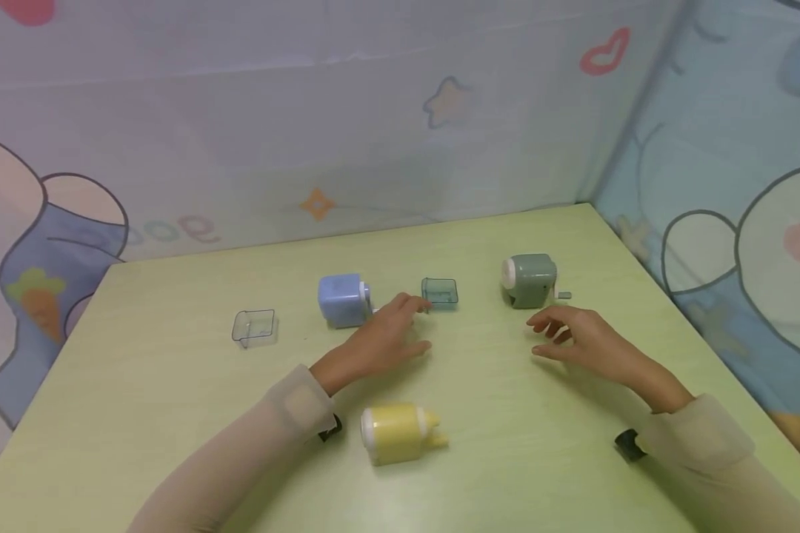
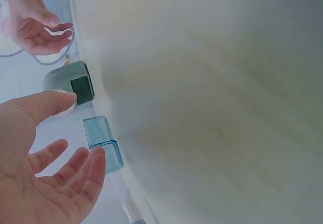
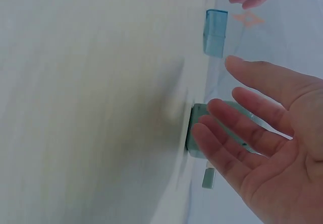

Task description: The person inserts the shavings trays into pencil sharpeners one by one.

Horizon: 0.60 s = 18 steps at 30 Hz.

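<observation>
Nearest on the surface (image 1: 173,414) lies a yellow sharpener (image 1: 396,433), on the near side of the teal tray (image 1: 441,292) and a little to its left. Farther in, the right hand (image 1: 590,344) hovers to the right of the tray and nearer than it, thumb apart from loosely bent fingers, holding nothing. The left hand (image 1: 381,342) reaches to the tray's near left edge, its fingers relaxed and spread with the thumb well apart, grasping nothing; a fingertip overlaps the tray's corner in the head view, though I cannot tell whether they touch. A clear tray (image 1: 255,324) sits well left of the teal tray, and a blue sharpener (image 1: 341,300) stands between those two. Right of the teal tray and slightly beyond it is the green sharpener (image 1: 532,280), just past the right fingertips; the left wrist view shows a dark recess (image 2: 82,90) low in its body. The step in hand looks like a reach for the teal tray and the green sharpener. The next move would call for the left fingers to pinch the tray's thin walls gently and the right hand to steady the sharpener, clear of its crank (image 1: 563,295).
</observation>
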### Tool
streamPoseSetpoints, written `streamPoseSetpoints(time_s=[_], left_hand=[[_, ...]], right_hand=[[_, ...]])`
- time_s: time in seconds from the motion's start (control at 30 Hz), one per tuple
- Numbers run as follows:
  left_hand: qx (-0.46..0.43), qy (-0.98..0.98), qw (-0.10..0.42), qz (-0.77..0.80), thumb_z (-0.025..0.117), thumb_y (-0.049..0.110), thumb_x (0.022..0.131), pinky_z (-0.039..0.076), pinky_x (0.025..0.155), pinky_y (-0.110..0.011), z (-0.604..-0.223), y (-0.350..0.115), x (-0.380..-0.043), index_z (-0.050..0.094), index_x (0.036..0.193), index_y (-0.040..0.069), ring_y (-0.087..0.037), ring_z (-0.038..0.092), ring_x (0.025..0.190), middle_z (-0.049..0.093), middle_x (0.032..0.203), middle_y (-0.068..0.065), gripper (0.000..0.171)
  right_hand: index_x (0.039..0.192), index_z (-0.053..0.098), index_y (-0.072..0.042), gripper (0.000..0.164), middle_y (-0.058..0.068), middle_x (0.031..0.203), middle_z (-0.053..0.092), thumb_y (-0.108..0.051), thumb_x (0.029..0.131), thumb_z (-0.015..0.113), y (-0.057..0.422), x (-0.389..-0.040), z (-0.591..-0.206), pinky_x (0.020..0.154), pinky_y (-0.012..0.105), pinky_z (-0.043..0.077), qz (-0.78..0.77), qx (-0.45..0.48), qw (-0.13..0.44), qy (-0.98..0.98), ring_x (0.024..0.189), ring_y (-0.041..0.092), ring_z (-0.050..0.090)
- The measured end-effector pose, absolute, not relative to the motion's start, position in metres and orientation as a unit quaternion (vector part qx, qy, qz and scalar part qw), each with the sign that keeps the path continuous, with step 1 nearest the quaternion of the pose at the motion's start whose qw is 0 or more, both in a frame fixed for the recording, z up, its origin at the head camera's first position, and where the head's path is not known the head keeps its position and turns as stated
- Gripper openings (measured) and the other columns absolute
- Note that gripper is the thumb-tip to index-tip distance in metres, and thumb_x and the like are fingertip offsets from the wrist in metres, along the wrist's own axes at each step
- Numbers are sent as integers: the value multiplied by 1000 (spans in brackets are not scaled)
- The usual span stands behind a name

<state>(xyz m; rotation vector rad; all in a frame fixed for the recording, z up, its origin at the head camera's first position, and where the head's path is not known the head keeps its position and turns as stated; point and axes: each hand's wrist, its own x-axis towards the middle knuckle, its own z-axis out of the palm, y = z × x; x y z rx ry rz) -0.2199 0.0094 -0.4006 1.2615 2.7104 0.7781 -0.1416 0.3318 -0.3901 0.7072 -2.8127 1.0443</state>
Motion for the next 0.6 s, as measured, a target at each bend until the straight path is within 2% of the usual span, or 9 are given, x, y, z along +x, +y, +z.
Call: streamPoseSetpoints(time_s=[0.33,0.6], left_hand=[[399,880,14,256,65,28,84,45,72,-28,-400,20,-230,35,134,14,-12,46,89,42,119,-8,60],[386,898,-16,212,67,33,81,42,77,-32,-399,29,-236,27,138,16,-18,39,104,38,124,-7,72]], right_hand=[[104,58,-3,30,10,95,59,-10,79,71,344,-151,-389,68,42,51,342,217,43,-913,79,21,57],[104,58,-5,27,10,94,60,-11,80,70,354,-153,-383,67,37,51,343,197,61,-917,78,16,57]])
